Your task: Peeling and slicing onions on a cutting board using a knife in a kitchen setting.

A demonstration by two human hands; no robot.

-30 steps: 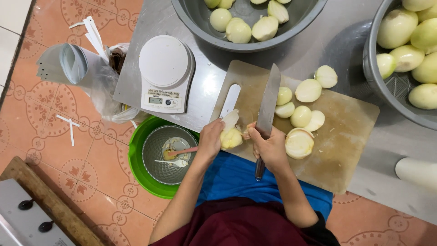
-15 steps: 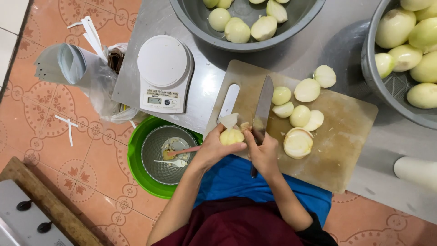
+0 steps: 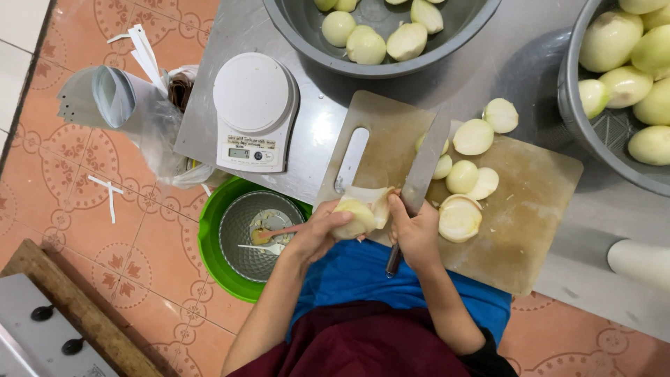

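**Peeling an onion over the board's near edge**

Left hand (image 3: pixel 317 234) cups a pale onion (image 3: pixel 356 215) at the near edge of the cutting board (image 3: pixel 530 209). Right hand (image 3: pixel 417 237) clenches a cleaver (image 3: pixel 422 174), thumb on the loosened skin. Beyond lie onion halves (image 3: pixel 464 178), a white kitchen scale (image 3: pixel 255 112) and grey basins (image 3: pixel 377 63).

Worn wooden board (image 3: pixel 530 209), glossy steel knife (image 3: pixel 424 167)

One head-worn camera looked straight down, fairly close, over the cutting board (image 3: pixel 516 209) (no second view).
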